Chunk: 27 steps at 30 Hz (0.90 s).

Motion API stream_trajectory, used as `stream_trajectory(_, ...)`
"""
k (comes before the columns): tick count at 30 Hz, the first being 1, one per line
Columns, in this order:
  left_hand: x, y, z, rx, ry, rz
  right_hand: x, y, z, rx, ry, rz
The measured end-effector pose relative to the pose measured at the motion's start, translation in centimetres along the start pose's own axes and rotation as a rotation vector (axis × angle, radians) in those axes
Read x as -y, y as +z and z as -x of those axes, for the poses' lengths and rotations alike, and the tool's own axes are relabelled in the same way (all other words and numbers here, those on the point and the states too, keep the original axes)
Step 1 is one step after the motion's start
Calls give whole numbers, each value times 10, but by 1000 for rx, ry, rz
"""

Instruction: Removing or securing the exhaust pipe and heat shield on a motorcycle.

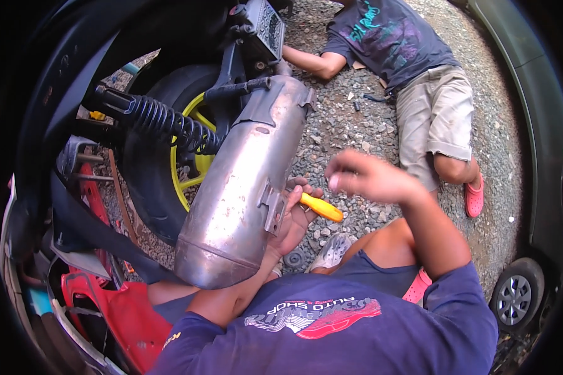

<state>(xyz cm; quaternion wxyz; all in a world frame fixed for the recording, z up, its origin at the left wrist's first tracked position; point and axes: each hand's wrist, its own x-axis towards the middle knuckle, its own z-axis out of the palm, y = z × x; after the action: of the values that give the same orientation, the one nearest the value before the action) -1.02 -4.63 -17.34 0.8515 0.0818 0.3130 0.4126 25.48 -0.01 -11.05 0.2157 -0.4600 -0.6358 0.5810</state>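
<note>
A scuffed metal exhaust muffler (231,181) slants beside the rear wheel of a motorbike. My left hand (291,222) is against its right side, palm up, partly hidden by the muffler and its small bracket (272,209). A yellow screwdriver handle (322,207) sticks out from the left hand's closed fingers; its shaft is out of sight. My right hand (372,178) is raised over the gravel to the right of the handle. Its fingers are bent, apart and slightly blurred, with nothing visible in them. It touches neither the muffler nor the screwdriver.
The black tyre (147,150) with a yellow rim and a coil-spring shock absorber (169,125) stand left of the muffler. Red body panels (128,312) are lower left. Another person (400,56) lies on the gravel (350,125) at the back. A dark car (538,125) borders the right.
</note>
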Motion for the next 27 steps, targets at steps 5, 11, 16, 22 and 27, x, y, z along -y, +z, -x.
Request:
stream_trajectory(5,-5,-1,18,-114,-6,-284,10,71,14,75,96,41)
stream_trajectory(11,-81,-49,108,-131,-68,-410,3,19,23,147,159,155)
stream_trajectory(16,-137,-20,202,-457,227,-578,-11,-27,53,230,84,84)
stream_trajectory(22,-163,76,203,-126,311,-1109,-27,-48,80,15,136,-96)
stream_trajectory(27,-159,127,167,-255,385,-1507,-24,-61,65,-112,-32,-318)
